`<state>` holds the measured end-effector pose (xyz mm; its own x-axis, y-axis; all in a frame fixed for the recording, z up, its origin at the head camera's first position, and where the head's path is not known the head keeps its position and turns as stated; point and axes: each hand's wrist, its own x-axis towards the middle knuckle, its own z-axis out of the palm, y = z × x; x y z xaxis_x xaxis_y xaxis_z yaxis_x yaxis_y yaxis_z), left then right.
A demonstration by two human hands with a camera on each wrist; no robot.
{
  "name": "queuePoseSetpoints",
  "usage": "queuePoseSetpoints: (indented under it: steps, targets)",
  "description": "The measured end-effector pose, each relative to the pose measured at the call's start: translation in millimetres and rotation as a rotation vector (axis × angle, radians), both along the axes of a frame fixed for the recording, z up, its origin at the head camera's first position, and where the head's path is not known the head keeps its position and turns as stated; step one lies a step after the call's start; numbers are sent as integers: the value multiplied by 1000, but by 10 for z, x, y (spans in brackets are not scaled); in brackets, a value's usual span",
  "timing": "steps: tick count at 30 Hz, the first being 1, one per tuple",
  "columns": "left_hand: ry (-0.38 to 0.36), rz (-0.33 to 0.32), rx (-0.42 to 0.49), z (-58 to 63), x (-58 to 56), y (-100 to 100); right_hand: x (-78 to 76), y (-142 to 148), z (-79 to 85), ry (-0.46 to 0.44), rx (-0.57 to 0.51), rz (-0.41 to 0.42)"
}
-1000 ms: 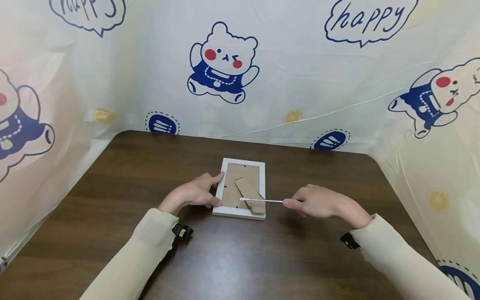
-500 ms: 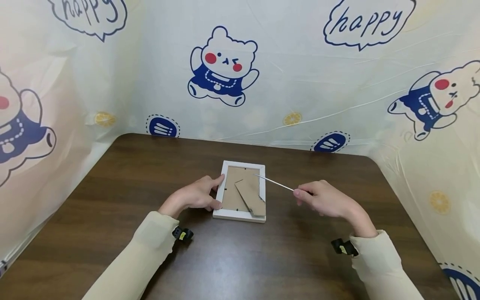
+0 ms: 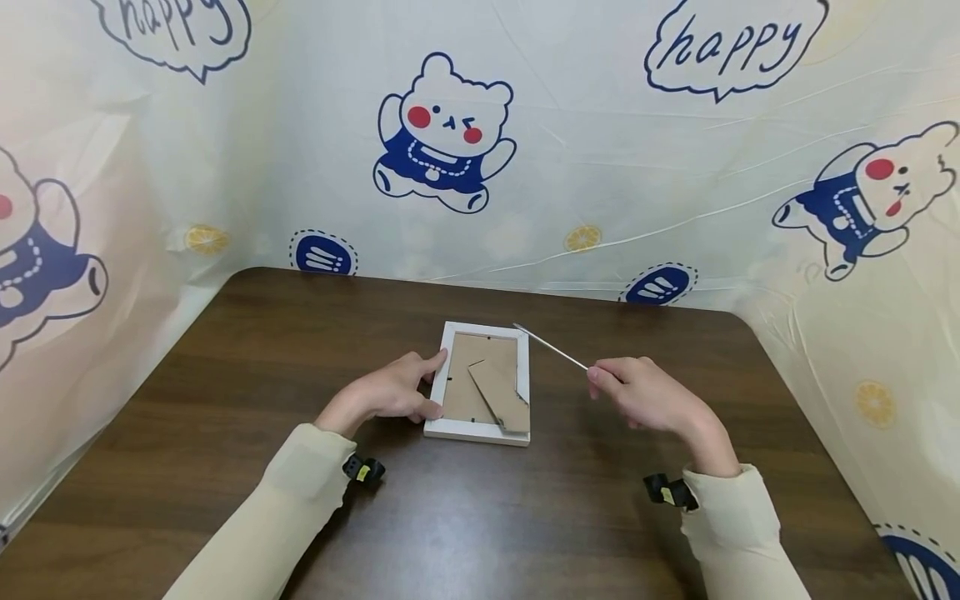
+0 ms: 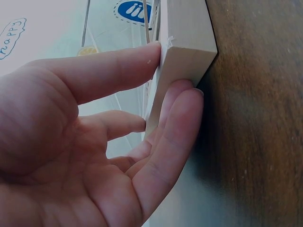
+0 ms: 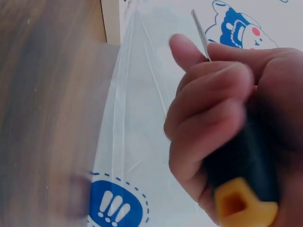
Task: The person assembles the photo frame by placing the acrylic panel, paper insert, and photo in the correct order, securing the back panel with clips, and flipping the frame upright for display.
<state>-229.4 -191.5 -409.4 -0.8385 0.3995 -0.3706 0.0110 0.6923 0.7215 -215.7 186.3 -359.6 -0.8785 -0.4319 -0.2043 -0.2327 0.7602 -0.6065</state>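
Note:
A white picture frame (image 3: 476, 431) lies face down on the table, its brown backing board (image 3: 483, 346) and slanted stand leg (image 3: 502, 396) showing. My left hand (image 3: 393, 387) grips the frame's left side. In the left wrist view, the thumb and one finger (image 4: 125, 68) meet the upper rim while others bear on the outer side. My right hand (image 3: 652, 396) holds a screwdriver (image 3: 555, 348); its thin shaft slants up-left, the tip overlapping the frame's far right corner in the head view. Fingers curl round its black and yellow handle (image 5: 248, 205) in the right wrist view.
The dark brown wooden table (image 3: 300, 350) spreads around the frame. A cartoon-printed sheet (image 3: 562, 167) hangs behind the table and along both sides. Each sleeve carries a small black wrist device, such as the left wrist device (image 3: 363, 469).
The screwdriver has moved from over the stand leg to the frame's far right corner, its tip swinging away from me. The left hand keeps its grip, and the frame stays put.

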Motion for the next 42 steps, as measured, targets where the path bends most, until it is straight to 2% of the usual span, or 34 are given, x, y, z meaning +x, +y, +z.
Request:
queuePoseSetpoints:
  steps: [7,13,24,42]
  targets:
    - [11,-18,-13,22,-10,21,32,4,-30,12,20,-7]
    - [14,-20,-7,45,-18,23,54,-3,-17,-44,21,-18]
    - [6,-8,-17,0,-8,9,118,-64,1,-139,82,23]
    - [-6,10,20,-18,-13,10,102,-96,-55,-185,119,0]
